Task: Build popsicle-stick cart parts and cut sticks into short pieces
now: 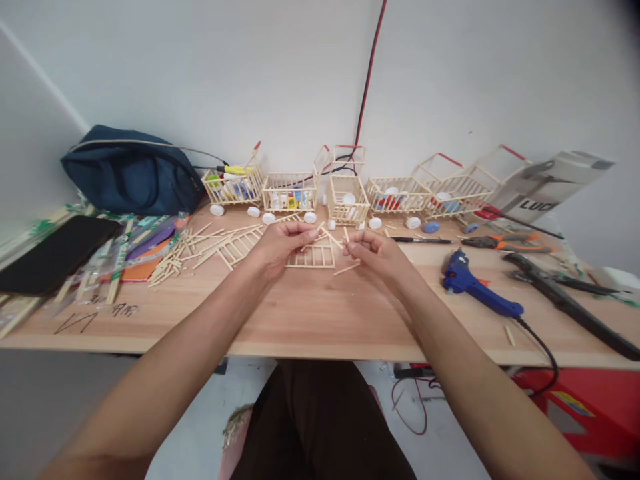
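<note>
My left hand is closed in a pinch, its thumb and forefinger on a thin wooden stick. My right hand pinches a short wooden stick, which points up from the fingertips. Between the hands, just over the table, slanting sticks meet at an angle; which fingers touch them is hard to make out. Below lies a flat ladder-like stick frame, partly hidden by my left hand. A loose stick rests by my right fingers.
Several miniature stick shopping carts line the wall. Left are a stick pile, another stick frame, a phone and a blue bag. Right are a blue glue gun, pliers and a black-handled tool.
</note>
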Motion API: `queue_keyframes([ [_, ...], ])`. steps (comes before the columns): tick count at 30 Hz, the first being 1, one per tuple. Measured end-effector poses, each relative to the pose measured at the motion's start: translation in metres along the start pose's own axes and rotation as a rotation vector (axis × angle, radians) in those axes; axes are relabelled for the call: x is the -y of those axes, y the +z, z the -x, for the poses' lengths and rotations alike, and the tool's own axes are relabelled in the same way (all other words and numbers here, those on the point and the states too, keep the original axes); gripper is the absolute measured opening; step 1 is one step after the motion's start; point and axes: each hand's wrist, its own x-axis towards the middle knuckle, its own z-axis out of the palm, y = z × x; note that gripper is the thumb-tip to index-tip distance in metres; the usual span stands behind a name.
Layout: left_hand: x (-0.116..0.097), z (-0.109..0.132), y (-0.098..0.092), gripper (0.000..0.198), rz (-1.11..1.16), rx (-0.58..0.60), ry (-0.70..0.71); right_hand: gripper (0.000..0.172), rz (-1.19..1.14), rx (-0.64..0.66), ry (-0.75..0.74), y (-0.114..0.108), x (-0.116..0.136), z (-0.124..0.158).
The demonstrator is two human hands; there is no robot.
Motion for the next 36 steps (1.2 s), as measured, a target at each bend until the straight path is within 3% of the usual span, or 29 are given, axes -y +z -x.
queue_keyframes([
  [4,0.001,-0.002,-0.003,0.022,-0.033,-0.05,0.018,0.013,0.38,-0.101,-0.102,-0.017,-0.005,0.008],
  [9,-0.002,-0.002,-0.003,0.026,-0.034,-0.041,0.024,0.014,0.689,0.032,-0.124,-0.03,0.0,0.036],
  [14,-0.003,0.0,-0.001,0.03,0.01,0.013,0.003,0.013,0.754,0.199,-0.25,-0.024,-0.002,0.052],
  [18,-0.004,0.001,-0.001,0.032,0.02,0.026,-0.018,0.012,0.783,0.204,-0.304,-0.015,-0.002,0.053],
  [22,-0.005,0.001,-0.001,0.035,0.038,0.03,-0.032,0.008,0.817,0.212,-0.268,-0.012,0.001,0.052],
  [27,-0.004,0.001,-0.001,0.033,0.046,0.052,-0.067,0.014,0.822,0.077,-0.315,-0.019,0.0,0.037],
  [30,-0.003,0.001,-0.002,0.03,0.043,0.068,-0.081,0.017,0.875,0.143,-0.399,-0.02,-0.002,0.024],
  [36,-0.002,0.0,-0.003,0.027,0.043,0.068,-0.094,0.01,0.966,0.253,-0.382,-0.016,-0.003,0.01],
])
